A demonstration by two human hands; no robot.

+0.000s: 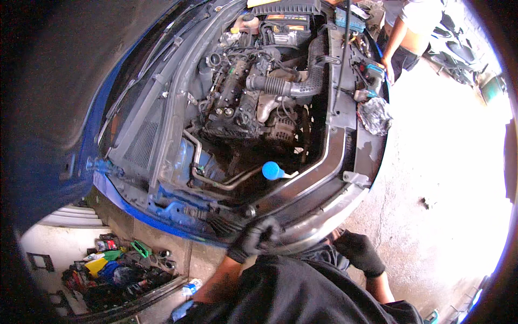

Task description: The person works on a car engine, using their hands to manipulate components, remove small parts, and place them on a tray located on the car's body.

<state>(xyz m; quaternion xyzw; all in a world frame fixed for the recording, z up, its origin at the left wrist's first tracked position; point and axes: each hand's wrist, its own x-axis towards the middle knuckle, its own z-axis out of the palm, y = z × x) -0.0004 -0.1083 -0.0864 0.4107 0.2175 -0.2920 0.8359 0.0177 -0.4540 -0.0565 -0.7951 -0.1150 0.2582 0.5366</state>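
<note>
Both of my hands wear dark gloves, at the near front corner of a blue car with its hood raised. My left hand (pixel 260 237) is at the inner end of the headlight (pixel 324 215), its fingers curled. What they close on, if anything, is lost against the dark parts. Beside the headlight's outer side, just in front of my body, is my right hand (pixel 360 252). Its fingers are bent in, and their tips are partly hidden. Beyond the headlight, a blue round cap (pixel 273 170) on a white filler neck stands in the engine bay.
The engine (pixel 232 102) and a ribbed air hose (pixel 280 85) fill the bay. Along the front panel lie a blue power tool (pixel 373 70) and a crumpled plastic bag (pixel 374 116). Another person (pixel 413 32) stands at the far right. Parts and tools (pixel 118 270) lie piled at lower left.
</note>
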